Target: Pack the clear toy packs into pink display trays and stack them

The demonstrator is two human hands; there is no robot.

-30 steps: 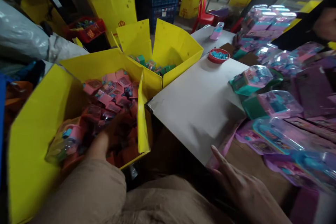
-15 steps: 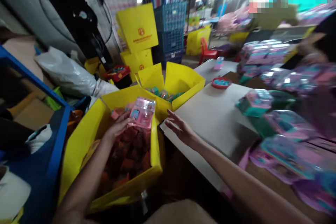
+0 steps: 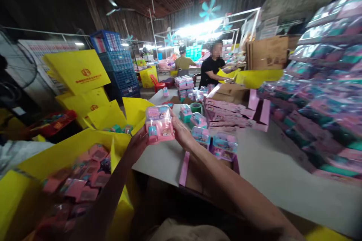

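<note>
Between my two hands is a pink plastic toy case with a clear lid, raised above the white table's near left corner. My left hand grips its left side, and my right hand closes on its right side. Below and to the left, a yellow bin holds many similar pink cases. To the right, a pink-edged carton holds a couple of clear-lidded cases. A few more cases stand behind it near a green tape roll.
The white table runs to the right. Stacked pink cartons lie mid-table, and tall piles of packed cases rise at right. A second yellow bin stands ahead. A person in black sits across; blue crates are stacked behind.
My view has swung right and up. The pink case has left the bin and is over the table's edge. My right hand, free before, now grips it too.
</note>
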